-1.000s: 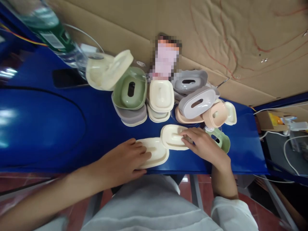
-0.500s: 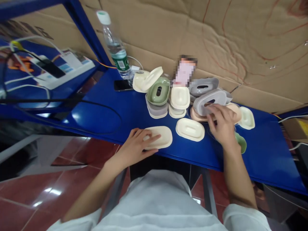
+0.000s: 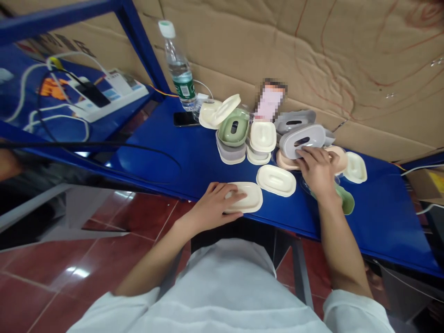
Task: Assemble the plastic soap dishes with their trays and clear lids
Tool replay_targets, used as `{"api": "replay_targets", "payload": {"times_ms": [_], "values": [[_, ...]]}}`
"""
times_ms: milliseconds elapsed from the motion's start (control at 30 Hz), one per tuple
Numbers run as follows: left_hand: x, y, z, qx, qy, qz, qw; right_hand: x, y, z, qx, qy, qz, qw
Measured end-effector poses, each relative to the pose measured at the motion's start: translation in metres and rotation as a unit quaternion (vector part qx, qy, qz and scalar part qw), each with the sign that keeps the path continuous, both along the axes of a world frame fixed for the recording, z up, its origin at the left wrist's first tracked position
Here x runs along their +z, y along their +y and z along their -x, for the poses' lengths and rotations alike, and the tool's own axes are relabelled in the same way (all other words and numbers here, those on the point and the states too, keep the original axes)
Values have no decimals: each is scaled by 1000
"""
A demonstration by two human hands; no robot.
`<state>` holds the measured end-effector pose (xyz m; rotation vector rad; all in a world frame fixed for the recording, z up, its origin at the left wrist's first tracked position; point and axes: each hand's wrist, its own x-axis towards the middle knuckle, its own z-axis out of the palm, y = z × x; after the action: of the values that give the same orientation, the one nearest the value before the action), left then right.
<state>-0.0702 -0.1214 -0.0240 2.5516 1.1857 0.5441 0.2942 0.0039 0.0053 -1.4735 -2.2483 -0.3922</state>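
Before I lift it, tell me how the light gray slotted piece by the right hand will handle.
The light gray slotted piece is probably stiff, since its rim forms a smooth oval. Thin walls suggest it is light for its size. It might slide if pushed: it looks glossy and appears tilted over a peach piece.

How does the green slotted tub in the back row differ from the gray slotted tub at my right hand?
The green tub's slot points up the picture; the gray tub's slot slants across it. The green tub sits on a gray piece; the gray tub lies over a peach piece. Your right hand has fingers at the gray tub's edge; no hand is on the green tub. Both have an oval slot.
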Motion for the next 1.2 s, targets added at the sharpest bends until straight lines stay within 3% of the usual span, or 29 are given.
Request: {"api": "replay_targets", "payload": {"times_ms": [233,400,633,767,867,1033,1200], "values": [[-2,7,-15,-32,-3,-6,999,6,-11,9,18,18,-50,998],[-6,17,-10,-56,-6,-6,998,4,-12,14,54,-21,39,998],[-13,22,2,38,-87,-16,995,5,-18,7,53,-7,13,999],[-12,22,2,32,-103,-1,994,8,-27,16,51,12,3,999],[-10,23,-1,18,-94,-3,995,8,-24,22,49,-8,40,998],[-6,26,-4,22,-77,0,997,7,-16,14,46,8,52,998],[-6,24,-3,32,-64,6,997,12,-27,19,40,21,64,997]]}}
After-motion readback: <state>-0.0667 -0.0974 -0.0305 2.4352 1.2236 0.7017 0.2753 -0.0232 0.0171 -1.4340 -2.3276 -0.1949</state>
